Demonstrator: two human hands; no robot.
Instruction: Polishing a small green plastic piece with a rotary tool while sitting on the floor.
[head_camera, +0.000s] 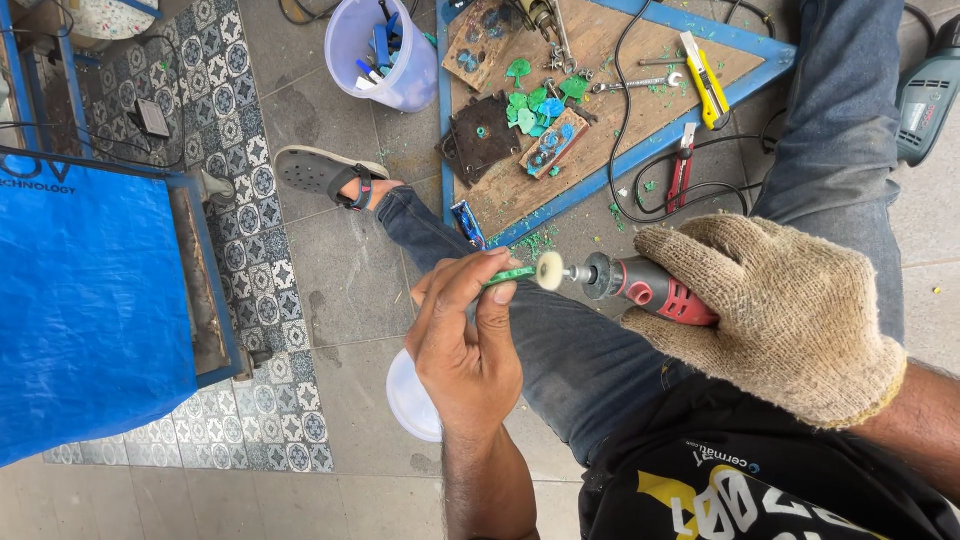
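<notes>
My bare left hand (465, 335) pinches a small green piece (516, 273) between thumb and fingertips, held out over my knee. My right hand (780, 315), in a beige knit glove, grips a red and grey rotary tool (645, 284). The tool's round white felt wheel (549, 270) touches the end of the green piece. Both hands are above my jeans-clad leg.
A wooden board with a blue frame (600, 110) lies on the floor ahead, strewn with green chips, metal plates, a wrench, a yellow knife and black cables. A translucent bucket (385, 55) stands beside it. A blue tarp-covered stand (90, 300) is at left, a drill (930, 100) at right.
</notes>
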